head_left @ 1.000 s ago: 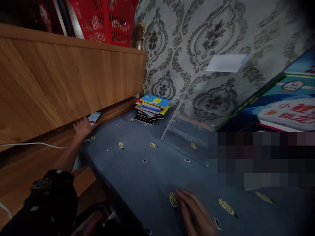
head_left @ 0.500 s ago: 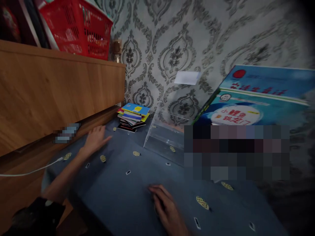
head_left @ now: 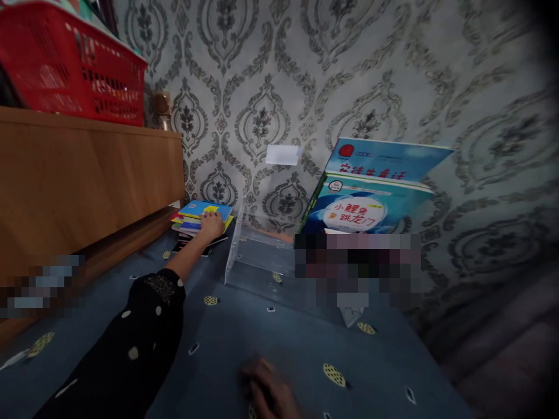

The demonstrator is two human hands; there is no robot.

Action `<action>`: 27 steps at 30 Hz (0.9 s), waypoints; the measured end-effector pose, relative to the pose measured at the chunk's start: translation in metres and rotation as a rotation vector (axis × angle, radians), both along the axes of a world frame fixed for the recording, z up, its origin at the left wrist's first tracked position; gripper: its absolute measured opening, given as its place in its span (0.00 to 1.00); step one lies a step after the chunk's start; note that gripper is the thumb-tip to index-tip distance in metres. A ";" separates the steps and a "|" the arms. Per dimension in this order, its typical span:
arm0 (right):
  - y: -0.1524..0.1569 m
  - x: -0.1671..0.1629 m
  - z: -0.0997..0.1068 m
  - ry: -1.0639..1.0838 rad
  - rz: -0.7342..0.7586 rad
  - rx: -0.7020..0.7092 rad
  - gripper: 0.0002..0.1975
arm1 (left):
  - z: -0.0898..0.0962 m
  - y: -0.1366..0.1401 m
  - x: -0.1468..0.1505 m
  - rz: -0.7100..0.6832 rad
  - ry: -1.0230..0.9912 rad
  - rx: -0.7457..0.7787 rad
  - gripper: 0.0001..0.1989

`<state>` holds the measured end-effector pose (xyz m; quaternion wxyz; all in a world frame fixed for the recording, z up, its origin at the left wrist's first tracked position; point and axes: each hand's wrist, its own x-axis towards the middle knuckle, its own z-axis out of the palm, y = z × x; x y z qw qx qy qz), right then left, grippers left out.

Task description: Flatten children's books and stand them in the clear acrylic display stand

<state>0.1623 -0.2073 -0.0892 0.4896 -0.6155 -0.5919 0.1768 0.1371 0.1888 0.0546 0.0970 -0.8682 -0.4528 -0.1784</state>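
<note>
A stack of thin books [head_left: 192,226] lies at the far left of the table, with a blue and yellow book [head_left: 188,209] on top. My left hand [head_left: 212,226] reaches over the stack's right side and touches the top, fingers spread a little and bent over the covers. The thumb is hidden. Low in the middle, my right hand [head_left: 268,390] hovers over or rests on the blue tablecloth; motion smears its curled fingers. A clear acrylic rack [head_left: 257,256] stands right of the stack. Picture books [head_left: 356,209] lean upright in its right part.
A wooden cabinet [head_left: 87,180] borders the table on the left, with a red basket [head_left: 109,87] on it. Patterned wallpaper closes the back. The tablecloth [head_left: 236,337] bears pineapple prints. A blurred-out patch [head_left: 48,285] covers something by the cabinet.
My left hand has moved forward and right from the tablecloth onto the book stack. My right hand has shifted slightly down and left in view. The camera has turned to the right.
</note>
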 end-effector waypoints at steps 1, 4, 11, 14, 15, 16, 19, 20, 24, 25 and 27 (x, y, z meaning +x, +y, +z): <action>0.000 -0.001 -0.002 0.000 0.003 -0.002 0.19 | -0.001 0.001 0.003 0.018 -0.002 -0.002 0.23; -0.002 -0.001 -0.002 -0.013 -0.022 -0.017 0.21 | 0.001 0.003 0.001 0.023 0.010 0.000 0.21; -0.009 0.004 0.011 -0.029 0.014 -0.075 0.18 | -0.001 -0.013 -0.054 -0.100 0.052 0.054 0.21; -0.007 0.003 0.016 -0.009 0.063 -0.075 0.18 | -0.009 -0.023 -0.099 -0.217 0.047 0.071 0.23; -0.006 0.002 0.018 -0.001 0.064 -0.071 0.18 | -0.013 -0.029 -0.117 -0.278 0.048 0.061 0.24; -0.005 0.001 0.019 0.007 0.059 -0.065 0.17 | -0.018 -0.036 -0.136 -0.336 0.051 0.050 0.25; -0.003 -0.002 0.022 0.017 0.049 -0.063 0.16 | -0.040 -0.068 -0.198 -0.476 0.038 -0.001 0.27; -0.003 -0.003 0.023 0.019 0.042 -0.069 0.16 | -0.048 -0.080 -0.219 -0.500 0.032 -0.019 0.27; -0.004 -0.005 0.030 0.019 0.024 -0.106 0.17 | -0.071 -0.112 -0.278 -0.432 0.064 -0.163 0.29; -0.004 -0.005 0.032 0.018 0.037 -0.111 0.17 | -0.074 -0.113 -0.284 -0.378 0.070 -0.210 0.29; -0.004 -0.006 0.037 0.008 0.077 -0.118 0.17 | -0.077 -0.108 -0.284 -0.262 0.063 -0.283 0.30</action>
